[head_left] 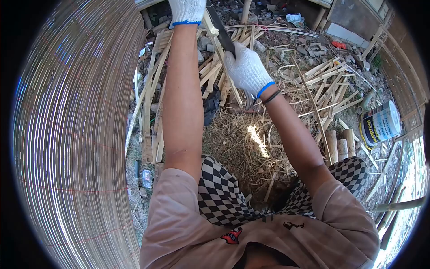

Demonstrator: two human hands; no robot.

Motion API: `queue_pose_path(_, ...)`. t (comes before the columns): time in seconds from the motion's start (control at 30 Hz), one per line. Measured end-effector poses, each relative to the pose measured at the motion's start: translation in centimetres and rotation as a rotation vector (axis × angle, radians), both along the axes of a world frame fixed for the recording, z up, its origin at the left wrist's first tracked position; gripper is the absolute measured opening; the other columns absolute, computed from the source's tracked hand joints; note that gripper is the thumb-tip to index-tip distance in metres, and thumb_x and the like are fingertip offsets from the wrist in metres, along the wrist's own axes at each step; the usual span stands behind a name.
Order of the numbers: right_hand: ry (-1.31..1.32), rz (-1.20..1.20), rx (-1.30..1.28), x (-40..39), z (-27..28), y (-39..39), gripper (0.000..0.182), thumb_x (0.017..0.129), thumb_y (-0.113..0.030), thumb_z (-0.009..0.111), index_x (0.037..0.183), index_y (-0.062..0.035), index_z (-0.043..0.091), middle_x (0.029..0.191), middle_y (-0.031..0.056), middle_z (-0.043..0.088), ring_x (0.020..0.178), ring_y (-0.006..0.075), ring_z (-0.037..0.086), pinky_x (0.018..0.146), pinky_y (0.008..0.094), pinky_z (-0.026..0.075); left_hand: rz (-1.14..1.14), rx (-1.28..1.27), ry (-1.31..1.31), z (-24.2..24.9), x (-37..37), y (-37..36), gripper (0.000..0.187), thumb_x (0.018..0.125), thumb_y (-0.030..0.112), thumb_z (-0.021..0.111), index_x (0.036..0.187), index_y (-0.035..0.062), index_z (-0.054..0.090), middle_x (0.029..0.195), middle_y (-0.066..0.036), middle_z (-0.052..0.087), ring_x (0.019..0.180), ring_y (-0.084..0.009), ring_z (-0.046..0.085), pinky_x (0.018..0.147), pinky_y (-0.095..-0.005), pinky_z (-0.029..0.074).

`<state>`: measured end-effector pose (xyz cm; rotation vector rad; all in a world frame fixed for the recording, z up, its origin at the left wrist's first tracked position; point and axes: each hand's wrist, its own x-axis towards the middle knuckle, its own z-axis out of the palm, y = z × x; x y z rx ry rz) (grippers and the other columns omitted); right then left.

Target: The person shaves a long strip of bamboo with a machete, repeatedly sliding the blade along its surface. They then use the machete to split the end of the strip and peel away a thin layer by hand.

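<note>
My right hand (248, 69), in a white knit glove with a blue cuff, is closed around the grip of a machete (219, 28). Its long dark blade points up and away, past the top edge of the view. Along the blade's left side runs a pale bamboo strip (216, 41), with a curled shaving on it near the top. My left hand (187, 10), gloved the same way, reaches to the top edge beside the upper end of the strip. Its fingers are cut off by the frame, so its hold is hidden.
Split bamboo pieces (329, 83) lie piled at the right, with more strips (154, 98) at the left. Shavings (237, 139) cover the ground between my knees. A paint bucket (380, 124) lies tilted beside short bamboo stumps (342, 149). A slatted bamboo screen (76, 134) fills the left side.
</note>
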<state>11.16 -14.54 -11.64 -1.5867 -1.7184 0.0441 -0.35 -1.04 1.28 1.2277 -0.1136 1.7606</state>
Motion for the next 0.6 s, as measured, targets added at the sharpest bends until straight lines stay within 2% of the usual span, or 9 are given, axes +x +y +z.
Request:
queue_pose_path(0.07,-0.016,-0.076,-0.092,-0.8,-2.3,0.3,0.031,0.096,-0.02,0.05,0.105,0.008,0.06,0.082,0.0312,0.067,0.086,0.0484,0.068,0.08,0.053,0.055,-0.016,-0.004,-0.004,0.0,-0.6,0.4,0.038,0.108,0.051,0.046,0.092,0.0182,0.057,0.058,0.009,0.038,0.041,-0.0046,0.034,0.035,-0.0233,0.023)
queue_pose_path(0.17,-0.062,0.108,-0.045,0.5,0.7,-0.9,0.032,0.096,-0.019,0.051,0.11,0.0092,0.058,0.079,0.0313,0.067,0.081,0.0475,0.069,0.075,0.0532,0.056,-0.047,-0.002,0.009,-0.1,-2.0,1.9,0.038,0.107,0.052,0.048,0.092,0.0184,0.057,0.058,0.009,0.039,0.041,-0.0051,0.035,0.036,-0.0231,0.024)
queue_pose_path(0.23,-0.015,0.07,-0.053,0.5,0.8,-0.4,0.035,0.096,-0.02,0.051,0.111,0.0107,0.058,0.076,0.0303,0.067,0.077,0.0452,0.07,0.07,0.051,0.057,-0.575,-0.115,-0.056,0.7,-2.2,1.2,0.037,0.106,0.052,0.049,0.092,0.0186,0.057,0.058,0.008,0.039,0.041,-0.0057,0.036,0.036,-0.0239,0.024)
queue_pose_path(0.3,-0.006,-0.022,0.032,-0.7,-1.9,0.6,0.035,0.095,-0.021,0.05,0.109,0.0109,0.06,0.075,0.0296,0.067,0.076,0.0442,0.07,0.069,0.0497,0.057,-0.003,-0.003,0.025,0.2,-0.2,0.2,0.037,0.106,0.052,0.049,0.091,0.0187,0.057,0.058,0.008,0.038,0.041,-0.0057,0.035,0.035,-0.0244,0.024)
queue_pose_path(0.33,0.046,-0.011,-0.026,-1.0,-1.9,0.7,0.035,0.095,-0.021,0.051,0.104,0.0108,0.061,0.075,0.0295,0.067,0.076,0.0443,0.07,0.07,0.0501,0.058,0.026,-0.039,0.008,0.5,-0.3,0.5,0.038,0.106,0.052,0.049,0.09,0.0183,0.056,0.058,0.008,0.038,0.041,-0.0061,0.035,0.035,-0.0249,0.024)
queue_pose_path(0.43,0.084,0.089,-0.232,-0.8,1.5,0.4,0.036,0.095,-0.022,0.054,0.107,0.0108,0.06,0.075,0.0299,0.067,0.074,0.0451,0.07,0.068,0.0516,0.057,0.016,-0.039,-0.022,0.2,-2.3,1.0,0.039,0.106,0.053,0.049,0.09,0.0178,0.055,0.058,0.008,0.04,0.041,-0.0066,0.035,0.036,-0.0247,0.025)
queue_pose_path(0.47,0.023,0.081,-0.127,-0.7,0.9,0.8,0.036,0.095,-0.023,0.054,0.108,0.0107,0.06,0.078,0.0301,0.069,0.077,0.0445,0.071,0.07,0.0507,0.058,0.022,-0.052,-0.009,0.0,-2.3,1.2,0.04,0.106,0.054,0.049,0.09,0.0177,0.056,0.058,0.008,0.04,0.041,-0.007,0.035,0.036,-0.0248,0.024)
queue_pose_path(0.57,-0.011,-0.101,-0.089,-1.5,-2.6,0.6,0.034,0.094,-0.022,0.053,0.1,0.0106,0.062,0.08,0.0299,0.07,0.08,0.0436,0.072,0.074,0.0487,0.059,0.004,-0.032,-0.002,0.0,-0.9,0.5,0.041,0.106,0.055,0.048,0.09,0.018,0.056,0.059,0.007,0.04,0.041,-0.0069,0.034,0.035,-0.0252,0.024)
queue_pose_path(0.6,-0.017,-0.068,-0.158,-0.3,-4.4,1.6,0.033,0.094,-0.022,0.054,0.1,0.0094,0.062,0.082,0.0297,0.07,0.083,0.0433,0.072,0.075,0.0485,0.06,-0.282,-0.129,-0.035,0.3,-2.2,0.0,0.041,0.106,0.055,0.048,0.09,0.0179,0.055,0.059,0.007,0.041,0.041,-0.0072,0.035,0.035,-0.0253,0.024)
